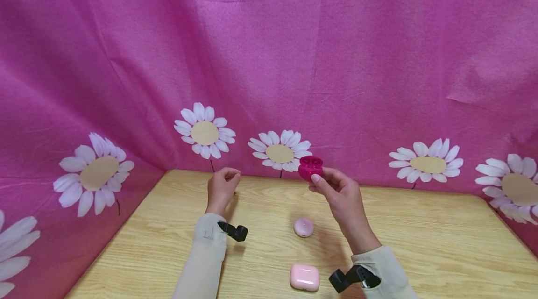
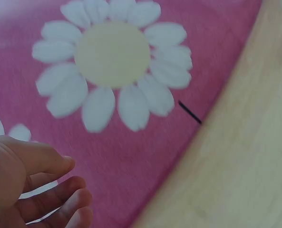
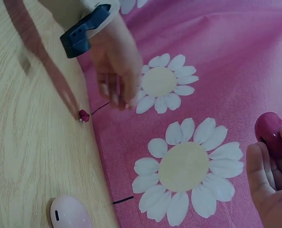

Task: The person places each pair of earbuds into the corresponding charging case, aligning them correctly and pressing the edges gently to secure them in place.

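Observation:
My right hand (image 1: pixel 342 194) pinches a glossy magenta earbud case (image 1: pixel 310 168) between thumb and fingers, raised above the table; two hollows show at its top in the head view. At the table's back edge, my left hand (image 1: pixel 222 189) hovers with loosely bent fingers and holds nothing. The left wrist view shows the thumb (image 2: pixel 55 161) apart from the fingertips. Below that hand, a small dark magenta piece like an earbud (image 3: pixel 84 116) lies on the wood, mostly hidden by the hand in the head view.
A round pale pink case (image 1: pixel 303 227) lies mid-table between the forearms. Nearer the front is a pink rounded rectangular earbud case (image 1: pixel 304 277). A magenta cloth with white daisies (image 1: pixel 357 79) hangs behind the wooden table (image 1: pixel 269 205) and at its sides.

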`<state>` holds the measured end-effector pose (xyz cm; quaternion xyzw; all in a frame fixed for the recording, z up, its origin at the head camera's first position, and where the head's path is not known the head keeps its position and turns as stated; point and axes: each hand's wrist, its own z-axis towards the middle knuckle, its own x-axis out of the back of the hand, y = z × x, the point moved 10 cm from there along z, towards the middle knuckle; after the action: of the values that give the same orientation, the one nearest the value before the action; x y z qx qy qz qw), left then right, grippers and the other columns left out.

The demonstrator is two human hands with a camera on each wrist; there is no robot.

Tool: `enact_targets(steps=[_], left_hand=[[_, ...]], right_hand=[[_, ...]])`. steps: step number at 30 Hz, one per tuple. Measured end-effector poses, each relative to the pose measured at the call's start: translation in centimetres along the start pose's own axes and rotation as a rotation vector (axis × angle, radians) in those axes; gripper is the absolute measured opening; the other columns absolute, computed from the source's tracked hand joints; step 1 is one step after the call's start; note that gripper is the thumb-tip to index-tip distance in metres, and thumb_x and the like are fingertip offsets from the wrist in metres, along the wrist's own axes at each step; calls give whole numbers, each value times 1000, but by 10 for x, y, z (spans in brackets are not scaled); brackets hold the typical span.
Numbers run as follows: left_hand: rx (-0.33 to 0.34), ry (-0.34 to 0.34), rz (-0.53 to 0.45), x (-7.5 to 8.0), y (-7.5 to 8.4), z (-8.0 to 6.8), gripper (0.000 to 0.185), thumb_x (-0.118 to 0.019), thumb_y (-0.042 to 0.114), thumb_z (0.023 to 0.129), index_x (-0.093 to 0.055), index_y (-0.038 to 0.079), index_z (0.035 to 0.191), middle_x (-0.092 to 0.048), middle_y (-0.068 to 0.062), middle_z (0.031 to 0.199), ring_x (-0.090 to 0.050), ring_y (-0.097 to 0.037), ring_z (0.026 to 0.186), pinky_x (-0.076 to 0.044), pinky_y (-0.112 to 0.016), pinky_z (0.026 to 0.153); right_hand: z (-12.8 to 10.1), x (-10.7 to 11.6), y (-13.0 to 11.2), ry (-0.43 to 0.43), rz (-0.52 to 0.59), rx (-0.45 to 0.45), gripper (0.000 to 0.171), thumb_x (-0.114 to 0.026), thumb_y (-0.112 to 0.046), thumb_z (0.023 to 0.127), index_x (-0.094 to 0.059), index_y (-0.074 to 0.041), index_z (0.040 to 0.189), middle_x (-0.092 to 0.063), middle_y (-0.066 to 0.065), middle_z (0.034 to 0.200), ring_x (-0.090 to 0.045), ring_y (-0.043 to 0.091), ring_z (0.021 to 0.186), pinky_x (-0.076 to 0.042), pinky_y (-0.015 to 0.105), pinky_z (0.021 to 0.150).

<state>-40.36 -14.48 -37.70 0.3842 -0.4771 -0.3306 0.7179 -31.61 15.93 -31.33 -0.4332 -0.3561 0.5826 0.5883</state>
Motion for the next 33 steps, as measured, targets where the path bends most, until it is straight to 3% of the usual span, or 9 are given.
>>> enact_targets(steps=[4,11,22,33], left_hand=[[35,7,27,-1,-18,0,14,-67,14,89,-73,5,97,-70,-10,90,-64,-23,82,-49,-35,75],[78,16,88,-3,-47,1,16,-69,11,87,-72,4,101,-69,-9,89,-62,-27,86,-47,-40,78],[45,29,182,-5,-54,-1,20,-68,5,83,-71,6,103,-64,-8,83,-60,-26,81,-44,-39,73],[31,40,217,-5,-58,-1,19,-68,0,78,-73,7,95,-68,-9,84,-61,-26,81,-45,-39,69]], right_hand=[[-1,3,1,28,7,-14,31,-69,-8,89,-62,8,114,-70,3,95,-69,15,80,-56,33,79],[-2,7,1,70,21,-37,32,-72,-9,86,-62,6,113,-71,1,91,-69,14,79,-56,33,80],[-1,7,-1,63,29,-28,32,-72,-7,86,-62,8,113,-71,2,92,-69,14,79,-55,33,80],[-2,7,-1,59,21,-36,31,-70,-4,87,-61,9,113,-71,1,94,-69,15,80,-56,32,80]])
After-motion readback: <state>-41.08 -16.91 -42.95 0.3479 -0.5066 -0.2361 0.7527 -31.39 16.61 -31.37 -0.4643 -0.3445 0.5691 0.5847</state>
